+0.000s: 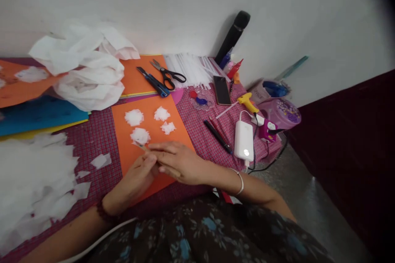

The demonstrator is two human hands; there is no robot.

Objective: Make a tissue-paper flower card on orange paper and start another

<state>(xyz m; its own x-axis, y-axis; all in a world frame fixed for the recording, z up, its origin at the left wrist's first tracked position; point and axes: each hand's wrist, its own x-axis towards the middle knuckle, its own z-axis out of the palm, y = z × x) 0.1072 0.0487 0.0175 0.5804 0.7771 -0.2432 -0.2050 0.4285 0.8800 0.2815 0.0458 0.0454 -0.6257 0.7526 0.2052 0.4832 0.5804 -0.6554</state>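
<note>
An orange sheet (pixel 123 152) lies in front of me with several white tissue-paper tufts on it, one of them a fluffy tuft (pixel 140 135) just beyond my fingers. My right hand (pixel 182 162) is closed around a thin paintbrush (pixel 145 148) with a wooden handle; its tip points at that tuft's lower edge. Close against it, my left hand (pixel 137 178) has its fingers curled together, thumb by the brush. What the left fingers pinch, if anything, is hidden. Both hands are over the lower part of the orange sheet.
Tissue pieces (pixel 37 181) are heaped at left, below crumpled tissue (pixel 92 74). Scissors (pixel 168 74) and a box cutter (pixel 153 82) lie behind the sheet. Right are a small paint palette (pixel 202 99), a phone (pixel 221 90), a yellow glue gun (pixel 247 102) and a corded power bank (pixel 243 139).
</note>
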